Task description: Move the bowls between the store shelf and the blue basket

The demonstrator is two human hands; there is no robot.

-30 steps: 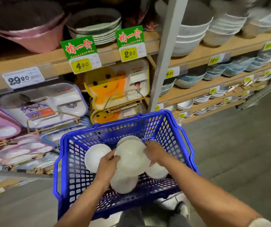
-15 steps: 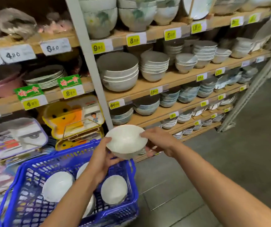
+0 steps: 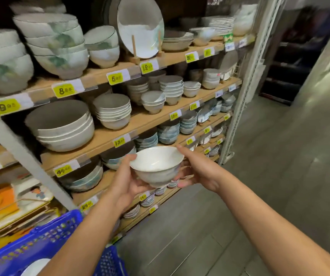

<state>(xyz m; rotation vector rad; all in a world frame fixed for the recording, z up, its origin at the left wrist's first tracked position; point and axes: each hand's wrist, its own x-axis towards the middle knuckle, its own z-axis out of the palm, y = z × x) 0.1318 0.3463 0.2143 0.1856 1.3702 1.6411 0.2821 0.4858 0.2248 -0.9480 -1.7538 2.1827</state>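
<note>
At frame centre the left hand [image 3: 126, 183] and right hand [image 3: 199, 170] curl fingers round the bowl [image 3: 156, 163]; best set it level on the shelf [image 3: 146, 118]

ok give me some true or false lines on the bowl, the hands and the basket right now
1. The left hand and right hand both hold the white bowl. True.
2. The white bowl is upside down. False: its opening faces up.
3. The white bowl rests on the shelf. False: it is held in the air in front of it.
4. The blue basket is at lower left, below the left arm. True.
5. A plate stands upright on the top board. True.
</note>
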